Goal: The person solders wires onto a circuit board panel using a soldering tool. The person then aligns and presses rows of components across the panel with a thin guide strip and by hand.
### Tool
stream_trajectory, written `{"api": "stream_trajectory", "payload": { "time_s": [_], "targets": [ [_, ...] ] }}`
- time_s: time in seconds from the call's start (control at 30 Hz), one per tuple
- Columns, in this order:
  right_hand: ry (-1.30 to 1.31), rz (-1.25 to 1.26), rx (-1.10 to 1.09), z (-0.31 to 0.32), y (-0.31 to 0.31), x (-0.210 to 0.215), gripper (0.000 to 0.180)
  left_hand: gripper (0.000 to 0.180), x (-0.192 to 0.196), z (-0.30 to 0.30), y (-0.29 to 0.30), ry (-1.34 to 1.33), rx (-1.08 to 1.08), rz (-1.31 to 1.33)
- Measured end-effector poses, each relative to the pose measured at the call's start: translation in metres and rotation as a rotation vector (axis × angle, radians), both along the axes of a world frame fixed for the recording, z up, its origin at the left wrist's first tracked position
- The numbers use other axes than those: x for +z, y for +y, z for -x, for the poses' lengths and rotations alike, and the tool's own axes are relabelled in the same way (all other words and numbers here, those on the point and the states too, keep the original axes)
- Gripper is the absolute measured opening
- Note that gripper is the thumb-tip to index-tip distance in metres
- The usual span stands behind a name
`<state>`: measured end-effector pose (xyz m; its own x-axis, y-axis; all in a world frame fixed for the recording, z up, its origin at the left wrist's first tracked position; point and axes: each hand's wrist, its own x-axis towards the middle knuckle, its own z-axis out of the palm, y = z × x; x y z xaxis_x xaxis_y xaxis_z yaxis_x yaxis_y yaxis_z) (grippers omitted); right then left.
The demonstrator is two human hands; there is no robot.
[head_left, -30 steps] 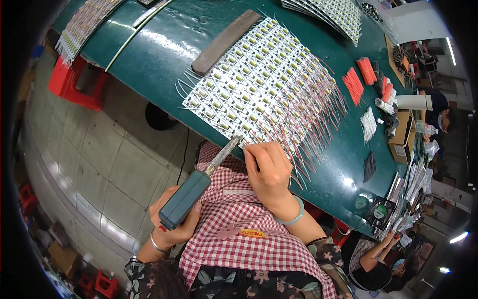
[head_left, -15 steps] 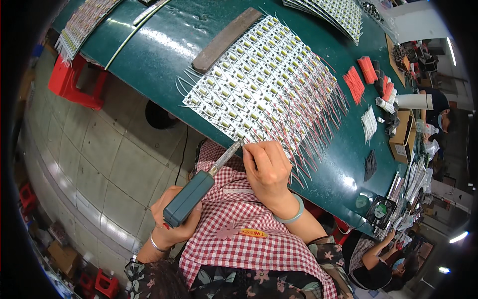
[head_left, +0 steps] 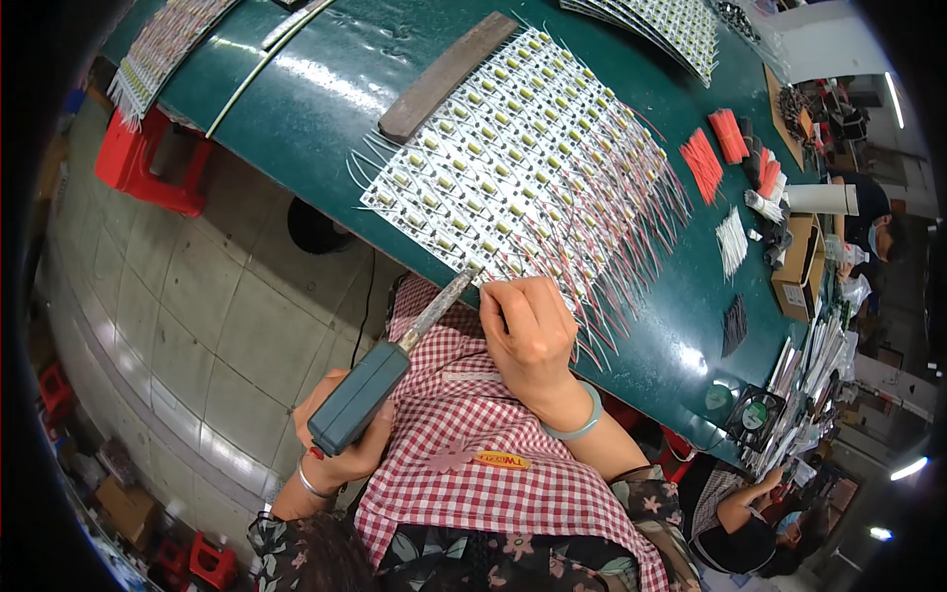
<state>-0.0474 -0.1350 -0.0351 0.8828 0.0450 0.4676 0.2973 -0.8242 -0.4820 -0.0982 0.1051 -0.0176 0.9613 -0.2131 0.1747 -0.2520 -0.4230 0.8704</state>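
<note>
My left hand (head_left: 340, 444) grips the teal handle of a soldering iron (head_left: 380, 370), whose metal tip reaches up to the near edge of a white panel of small circuit boards (head_left: 513, 168). That panel lies on the dark green table (head_left: 326, 109) and has red and white wires sticking out along its right and near sides. My right hand (head_left: 533, 331) rests at the panel's near edge beside the iron's tip, fingers pinched together on a thin wire; what it pinches is too small to see clearly. A pale green bangle sits on my right wrist.
A brown bar (head_left: 444, 74) lies along the panel's far edge. Bundles of red wires (head_left: 702, 163) and white wires (head_left: 732, 242) lie to the right, near a cardboard box (head_left: 799, 271). More panels (head_left: 661, 25) sit at the back. A red stool (head_left: 143, 163) stands left; other people work at right.
The soldering iron's tip and my right hand have shifted slightly along the panel's near edge. Otherwise nothing has moved.
</note>
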Motion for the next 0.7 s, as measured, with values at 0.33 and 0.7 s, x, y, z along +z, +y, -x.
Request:
{"api": "stream_trajectory", "payload": {
  "time_s": [0.33,0.7],
  "targets": [
    [-0.001,0.013,-0.013,0.0,0.001,-0.001,0.027,0.019,0.01,-0.009,-0.005,0.009,-0.049,-0.024],
    [-0.02,0.019,-0.01,-0.001,0.002,-0.003,0.027,0.018,0.006,-0.01,-0.004,-0.047,-0.073,-0.06]
  ]
}}
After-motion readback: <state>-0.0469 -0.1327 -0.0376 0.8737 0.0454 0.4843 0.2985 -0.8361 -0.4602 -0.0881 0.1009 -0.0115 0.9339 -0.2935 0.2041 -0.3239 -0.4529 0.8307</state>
